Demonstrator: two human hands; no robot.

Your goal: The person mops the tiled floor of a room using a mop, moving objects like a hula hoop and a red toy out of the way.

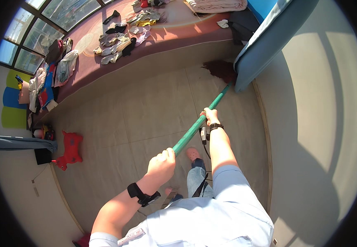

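Both hands grip the green pole [189,136] of a floor mop, which slants from my body up to the right. My left hand [161,165] is closed around its near end. Farther along the pole, my right hand [211,116] wraps it at about mid-length. The dark reddish-brown mop head [220,70] lies spread on the grey tiled floor [156,114], in the corner below the ledge. Part of the mop head and the pole's far end are hidden by the blue curtain [258,52].
A padded window ledge [166,43] along the far side bears socks [113,44], folded clothes [65,68] and a quilt [217,5]. A red inflatable animal toy [71,149] stands on the floor at left. The right wall [314,102] runs close beside me. My pink clogs [193,153] show below.
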